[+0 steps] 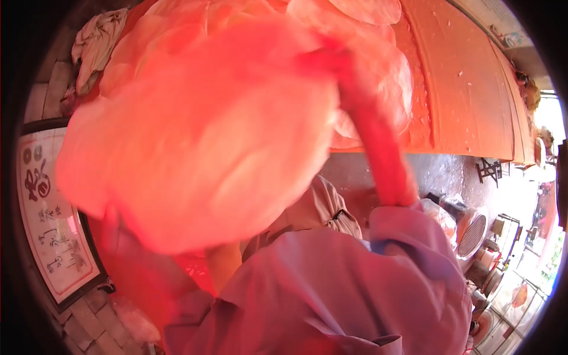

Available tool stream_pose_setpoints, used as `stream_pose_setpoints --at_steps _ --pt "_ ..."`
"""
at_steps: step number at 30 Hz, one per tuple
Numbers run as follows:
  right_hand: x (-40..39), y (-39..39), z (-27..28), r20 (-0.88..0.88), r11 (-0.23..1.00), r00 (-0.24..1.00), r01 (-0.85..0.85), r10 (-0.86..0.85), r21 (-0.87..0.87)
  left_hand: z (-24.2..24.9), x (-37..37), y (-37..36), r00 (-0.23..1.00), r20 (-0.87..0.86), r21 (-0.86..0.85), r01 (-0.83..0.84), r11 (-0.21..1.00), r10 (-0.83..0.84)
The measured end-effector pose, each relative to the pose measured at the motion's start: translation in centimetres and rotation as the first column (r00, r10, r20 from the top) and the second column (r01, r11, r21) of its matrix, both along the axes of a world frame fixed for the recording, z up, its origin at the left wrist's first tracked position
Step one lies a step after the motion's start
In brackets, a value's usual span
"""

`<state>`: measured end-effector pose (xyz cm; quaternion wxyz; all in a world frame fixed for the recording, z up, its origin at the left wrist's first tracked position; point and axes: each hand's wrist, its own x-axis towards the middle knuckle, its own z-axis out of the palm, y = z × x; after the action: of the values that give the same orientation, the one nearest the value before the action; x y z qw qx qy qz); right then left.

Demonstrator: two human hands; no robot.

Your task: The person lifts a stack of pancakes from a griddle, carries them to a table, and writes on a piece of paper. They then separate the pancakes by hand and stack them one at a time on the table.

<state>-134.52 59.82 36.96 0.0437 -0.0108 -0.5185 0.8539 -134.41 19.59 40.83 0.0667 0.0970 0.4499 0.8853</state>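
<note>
A large, thin, round sheet, like a flatbread or dough skin, is stretched between my hands and blurred by motion. My left hand is closed on its lower left edge, with the fingers partly smeared. At the upper right edge my right hand grips it too, the arm reaching forward. Underneath and beyond lies a spread pile of similar thin round sheets, overlapping one another. Red-orange light tints everything, and the held sheet hides part of the pile.
An orange cloth-covered table carries the pile and extends right. A framed panel with brush writing stands at the left. A crumpled pale cloth lies at the far left corner. A round grille-fronted device is on the right.
</note>
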Motion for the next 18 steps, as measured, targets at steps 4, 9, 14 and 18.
stream_pose_setpoints --at_steps 4,9,14,18 --pt "1.3 10.1 0.8 -0.066 0.977 0.980 0.195 -0.190 0.082 -6.8 -3.2 9.1 0.961 0.209 0.064 0.169 0.984 -0.179" --pt "5.1 16.3 -11.9 0.398 0.901 0.817 0.315 -0.417 0.297 -17.9 -4.2 17.5 0.855 0.297 0.083 0.419 0.904 -0.424" --pt "6.4 12.7 -12.5 0.130 0.315 0.689 0.150 -0.713 0.937 -18.3 -1.6 21.2 0.862 0.481 -0.009 0.188 0.982 -0.161" --pt "5.1 4.5 -8.1 0.231 0.654 0.947 -0.030 -0.223 0.756 -14.8 -1.2 21.6 0.824 0.441 0.258 0.264 0.929 -0.356"
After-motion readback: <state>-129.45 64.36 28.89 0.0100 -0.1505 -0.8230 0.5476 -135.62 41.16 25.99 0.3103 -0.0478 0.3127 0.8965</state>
